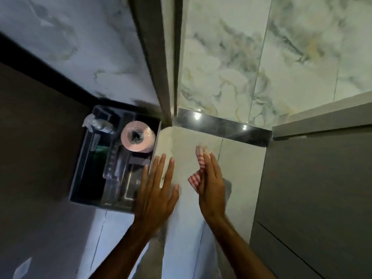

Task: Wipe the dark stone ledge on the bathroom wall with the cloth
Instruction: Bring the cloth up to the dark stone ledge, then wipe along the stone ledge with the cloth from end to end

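The dark polished stone ledge runs across the tiled wall from the corner post to the grey cabinet, with light spots reflected on it. My right hand is pressed against the pale tile below the ledge, holding a red-and-white checked cloth under its fingers; the cloth sticks out to the left of the hand. My left hand lies flat with spread fingers on the tile corner, holding nothing. Both hands are below the ledge, not touching it.
A dark recessed box at the left holds a pink toilet roll, a plastic-wrapped item and a clear bottle. A grey vertical post rises above the ledge's left end. A grey cabinet stands on the right.
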